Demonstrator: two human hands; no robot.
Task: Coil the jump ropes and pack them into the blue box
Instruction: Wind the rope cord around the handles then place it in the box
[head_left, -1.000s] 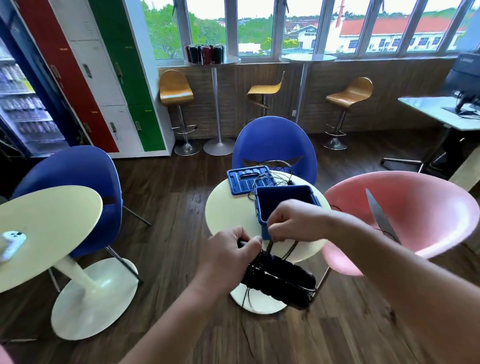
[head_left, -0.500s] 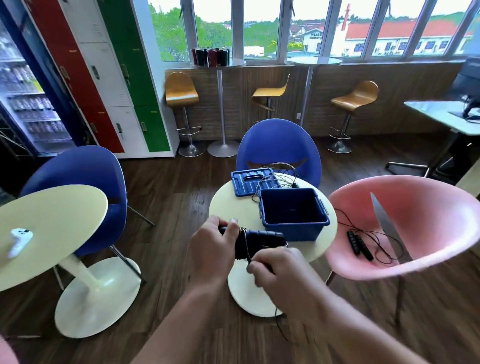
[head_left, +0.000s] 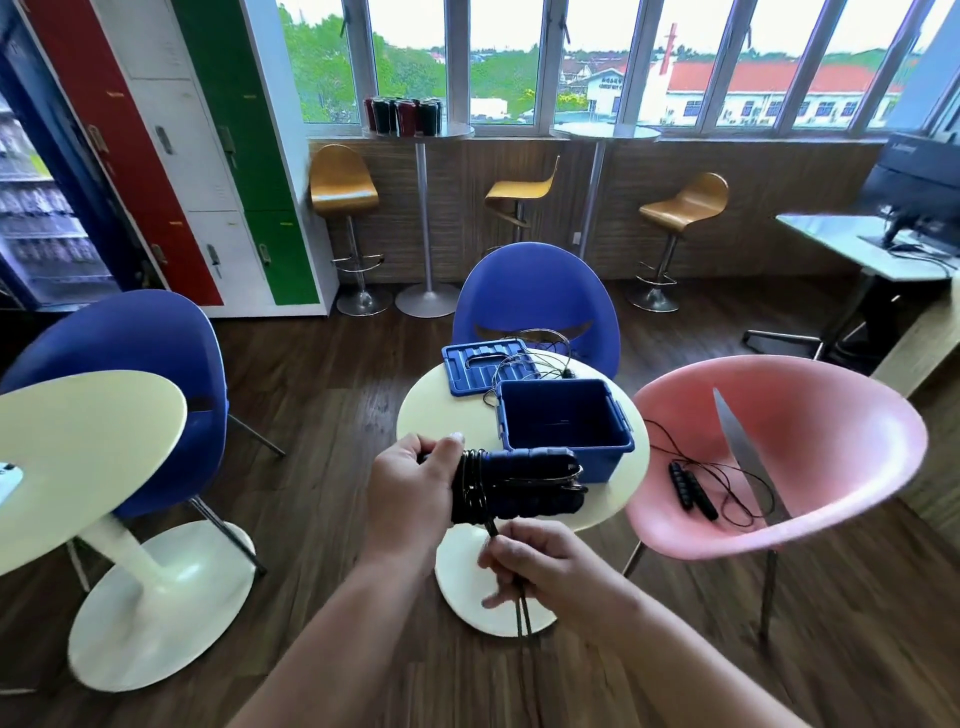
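Observation:
My left hand (head_left: 410, 493) grips the two black handles of a jump rope (head_left: 519, 486), held level, with several turns of thin black cord wound around them near my fingers. Just below, my right hand (head_left: 545, 566) pinches the loose cord, which hangs down past it. The open blue box (head_left: 563, 428) stands empty on the small round table (head_left: 431, 410), right behind the handles. Its blue lid (head_left: 483, 366) lies behind it with another thin rope (head_left: 540, 358) draped over it. A second black-handled jump rope (head_left: 693, 491) lies uncoiled on the pink chair seat.
A pink chair (head_left: 831, 447) stands right of the table, a blue chair (head_left: 535, 301) behind it. Another blue chair (head_left: 130, 364) and a round cream table (head_left: 78, 441) with a white device are on the left. Bar stools, lockers and a desk line the room's edges.
My right hand has dropped from over the handles to below them, drawing the cord down and around. The cord turns on the handles have grown. The handles now sit level in front of the box.

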